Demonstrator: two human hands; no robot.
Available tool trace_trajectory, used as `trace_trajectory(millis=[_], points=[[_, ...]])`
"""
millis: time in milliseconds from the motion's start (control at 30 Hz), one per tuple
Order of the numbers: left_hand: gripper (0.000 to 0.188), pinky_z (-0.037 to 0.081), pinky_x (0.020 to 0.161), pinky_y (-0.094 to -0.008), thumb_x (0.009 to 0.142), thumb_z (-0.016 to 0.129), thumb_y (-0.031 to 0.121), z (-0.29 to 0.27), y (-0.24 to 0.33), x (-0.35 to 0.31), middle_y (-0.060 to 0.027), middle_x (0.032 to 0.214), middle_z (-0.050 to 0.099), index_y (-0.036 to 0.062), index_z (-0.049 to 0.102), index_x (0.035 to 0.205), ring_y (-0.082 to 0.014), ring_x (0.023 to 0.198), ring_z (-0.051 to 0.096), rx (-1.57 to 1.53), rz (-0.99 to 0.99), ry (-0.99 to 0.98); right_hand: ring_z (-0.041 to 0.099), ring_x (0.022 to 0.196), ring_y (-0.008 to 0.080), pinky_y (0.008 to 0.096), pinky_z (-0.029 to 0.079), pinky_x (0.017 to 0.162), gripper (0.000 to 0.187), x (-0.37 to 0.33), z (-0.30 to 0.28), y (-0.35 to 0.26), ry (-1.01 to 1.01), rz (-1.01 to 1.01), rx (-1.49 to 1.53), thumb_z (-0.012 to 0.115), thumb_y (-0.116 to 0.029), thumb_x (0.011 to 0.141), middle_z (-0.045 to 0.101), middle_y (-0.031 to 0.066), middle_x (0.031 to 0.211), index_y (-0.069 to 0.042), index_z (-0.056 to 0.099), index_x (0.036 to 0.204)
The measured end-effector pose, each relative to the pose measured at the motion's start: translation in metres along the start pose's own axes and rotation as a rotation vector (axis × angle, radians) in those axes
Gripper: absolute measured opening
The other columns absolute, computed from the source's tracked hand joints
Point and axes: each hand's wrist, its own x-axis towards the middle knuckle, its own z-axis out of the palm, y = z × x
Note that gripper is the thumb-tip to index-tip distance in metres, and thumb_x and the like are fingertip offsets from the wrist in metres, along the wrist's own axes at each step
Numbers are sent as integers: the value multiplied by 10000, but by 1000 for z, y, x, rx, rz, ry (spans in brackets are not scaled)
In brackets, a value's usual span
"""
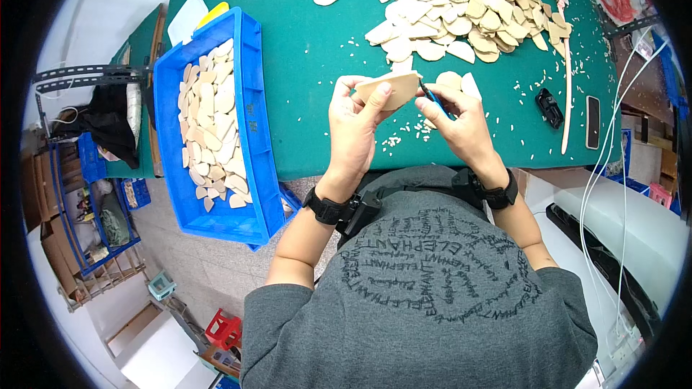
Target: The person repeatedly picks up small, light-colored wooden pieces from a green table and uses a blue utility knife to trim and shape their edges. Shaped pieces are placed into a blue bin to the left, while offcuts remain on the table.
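My left hand holds up a flat beige piece with rounded edges, its thumb lying across the face. In my right hand is a small dark tool with a blue handle, probably a pair of snips. Its tip meets the right edge of the beige piece. My fingers partly cover the tool, so its full shape is hidden. Beyond both hands, a large heap of similar beige pieces spreads over the green tabletop. A few more pieces lie just behind my right hand.
At the left stands a blue crate partly filled with beige pieces. Small pale scraps dot the tabletop. On the right lie a black object, a phone and a long stick with a fluffy head. White cables hang nearby.
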Motion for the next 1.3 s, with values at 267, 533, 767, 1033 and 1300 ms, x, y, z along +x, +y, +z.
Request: trace_trajectory(millis=[267, 533, 767, 1033, 1300], points=[[287, 549, 770, -297, 871, 674, 117, 1, -2, -2, -122, 971, 636, 42, 444, 1026, -144, 876, 630, 31, 46, 18, 539, 600, 73, 230, 437, 547, 323, 3, 2, 0, 39, -63, -63, 710, -271, 823, 651, 50, 703, -5, 686, 1005], [289, 549, 765, -295, 871, 676, 123, -1, -5, -1, -119, 972, 633, 42, 444, 1024, -145, 873, 629, 29, 49, 31, 433, 515, 63, 245, 340, 463, 299, 5, 3, 3, 26, 12, -81, 709, -287, 821, 529, 1, 566, -5, 703, 922], [293, 555, 759, -311, 872, 670, 117, -9, -6, 0, -130, 1006, 621, 36, 446, 1043, -166, 888, 632, -45, 15, 62, 393, 510, 45, 221, 304, 459, 241, 7, 9, 9, 15, 96, 147, 703, -234, 841, 477, -43, 575, -1, 696, 902], [299, 538, 841, -325, 971, 508, 264, -124, 75, 37, -123, 1060, 594, 3, 508, 1116, -211, 894, 614, -427, 468, 407, 469, 561, 24, 179, 381, 493, 208, 4, -26, 22, 61, 155, 250, 676, -203, 873, 524, -31, 671, -13, 658, 956], [470, 498, 758, -345, 757, 739, 390, -46, -92, 70, -114, 966, 603, 40, 632, 1052, -221, 820, 581, 1152, 189, -236, 480, 556, 39, 187, 375, 495, 236, -11, -64, 30, 227, 203, 205, 630, -220, 902, 545, -15, 658, 3, 664, 969]])
